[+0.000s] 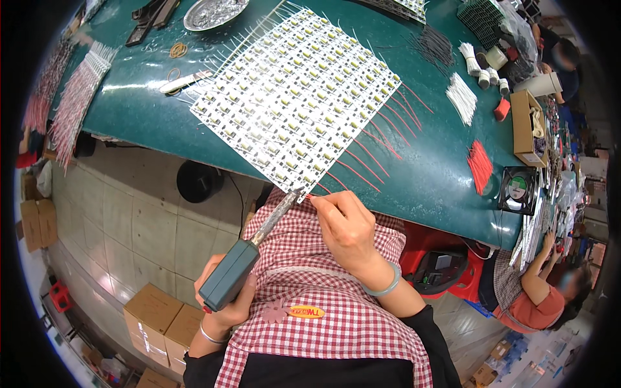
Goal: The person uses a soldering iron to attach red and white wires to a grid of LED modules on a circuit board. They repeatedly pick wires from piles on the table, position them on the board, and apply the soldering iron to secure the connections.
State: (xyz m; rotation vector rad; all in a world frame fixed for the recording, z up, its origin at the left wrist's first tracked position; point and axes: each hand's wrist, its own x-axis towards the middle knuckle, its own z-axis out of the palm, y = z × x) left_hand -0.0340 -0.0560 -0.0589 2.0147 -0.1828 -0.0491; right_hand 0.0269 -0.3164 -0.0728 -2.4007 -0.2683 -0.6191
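My left hand (240, 302) is wrapped round the dark grey handle of a soldering iron (228, 274). The iron's metal barrel slants up and its tip meets the near corner of a white circuit board panel (284, 123), which carries rows of small yellow-green and black parts. Close to that corner, my right hand (350, 231) pinches a red wire, its fingertips nearly at the iron's tip. More red wires (363, 167) stick out along the panel's right edge. Pale wire ends fringe its far and left edges.
The panel's near corner overhangs the green table (427, 187). Red wires (479, 168), white wires (461, 98) and black wires (435, 46) lie in bundles to the right, near a fan (518, 189). Far left are a metal dish (215, 13) and a white-handled tool (185, 82). Other people sit at right.
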